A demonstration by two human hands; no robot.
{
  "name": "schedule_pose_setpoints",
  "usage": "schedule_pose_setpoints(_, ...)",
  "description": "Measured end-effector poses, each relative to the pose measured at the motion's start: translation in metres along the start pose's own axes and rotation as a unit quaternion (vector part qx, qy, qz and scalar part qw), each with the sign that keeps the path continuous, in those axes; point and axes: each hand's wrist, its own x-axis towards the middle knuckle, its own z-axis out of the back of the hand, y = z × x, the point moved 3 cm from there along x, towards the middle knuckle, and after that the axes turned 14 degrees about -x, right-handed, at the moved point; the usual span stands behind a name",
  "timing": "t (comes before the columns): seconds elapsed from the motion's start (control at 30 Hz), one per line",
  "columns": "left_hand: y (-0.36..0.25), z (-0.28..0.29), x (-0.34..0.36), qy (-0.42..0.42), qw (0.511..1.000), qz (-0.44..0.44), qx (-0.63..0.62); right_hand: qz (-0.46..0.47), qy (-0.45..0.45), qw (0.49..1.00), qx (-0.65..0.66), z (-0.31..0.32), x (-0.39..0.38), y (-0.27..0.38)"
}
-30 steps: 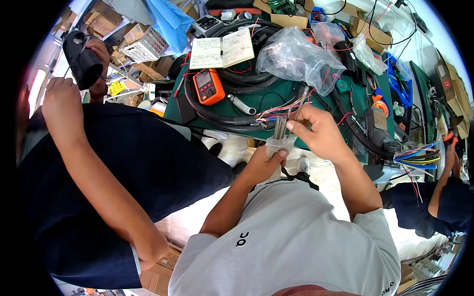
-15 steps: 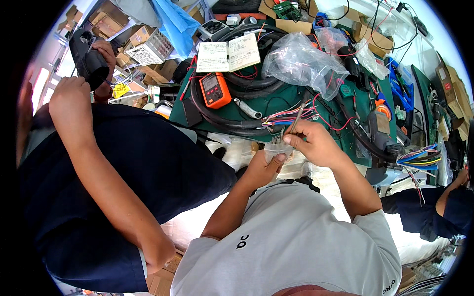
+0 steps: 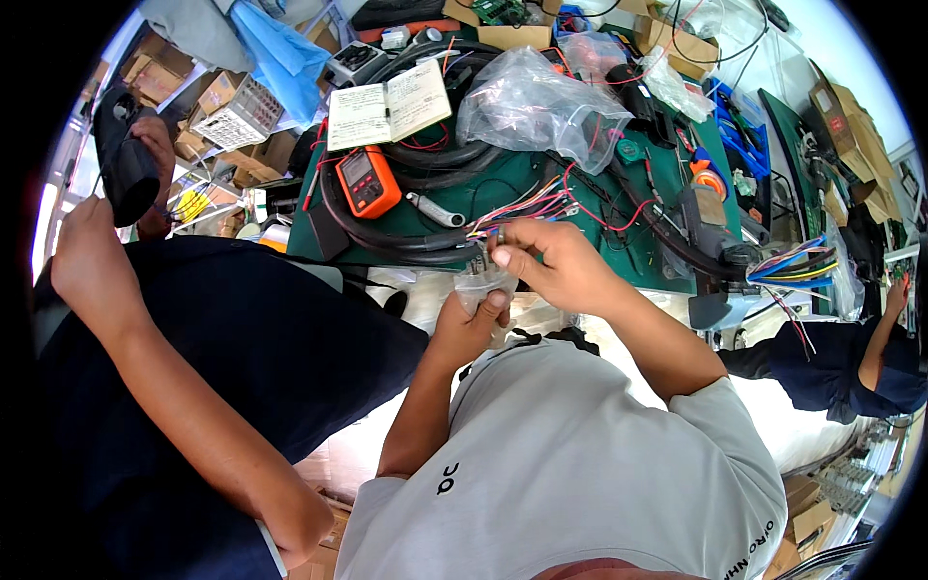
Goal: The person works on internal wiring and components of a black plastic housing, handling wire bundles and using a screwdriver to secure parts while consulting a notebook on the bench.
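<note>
My left hand grips a small clear plastic bag with thin metal rods standing out of its top. Just above it, my right hand is closed, thumb and forefinger pinched on a metal piece at the rods' upper ends; the rest of that piece is hidden by the fingers. Behind my hands, a black cable's coloured wire ends lie near a silver metal tool and an orange handheld meter.
An open notebook, crumpled plastic bag and blue tray crowd the green table. A thick cable with splayed wires reaches right. One co-worker at left holds a black part; another is at right.
The long rod that stood up from my right fingers has come down toward the bag and no longer shows above them. The whole scene has shifted somewhat in view.
</note>
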Motion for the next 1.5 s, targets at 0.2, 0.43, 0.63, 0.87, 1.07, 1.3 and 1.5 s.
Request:
schedule_pose_setpoints(0.2, 0.004, 0.001, 0.000, -0.011, 1.000, 0.018, -0.007, -0.005, -0.067, 0.997, 0.046, 0.004, -0.006, 0.009)
schedule_pose_setpoints(0.43, 0.007, 0.002, 0.002, 0.009, 1.000, 0.016, -0.025, 0.081, -0.078, 0.987, -0.114, -0.002, -0.014, 0.002)
schedule_pose_setpoints(0.63, 0.013, 0.003, 0.000, 0.017, 0.998, 0.050, -0.017, 0.088, -0.061, 0.989, -0.106, 0.001, -0.015, 0.004)
schedule_pose_setpoints(0.87, -0.001, -0.004, 0.001, 0.035, 0.999, 0.008, -0.025, 0.111, -0.073, 0.984, -0.115, -0.003, -0.016, 0.015)
schedule_pose_setpoints(1.07, 0.007, 0.000, 0.001, 0.052, 0.998, -0.003, -0.023, 0.124, -0.043, 0.980, -0.150, -0.009, -0.018, 0.012)
schedule_pose_setpoints(1.3, 0.001, -0.004, 0.000, 0.046, 0.999, -0.015, -0.007, 0.101, -0.058, 0.985, -0.125, -0.009, -0.019, 0.017)
schedule_pose_setpoints(1.5, 0.002, -0.003, -0.004, 0.031, 0.999, -0.013, 0.009, 0.132, -0.041, 0.978, -0.156, -0.013, -0.019, 0.016)
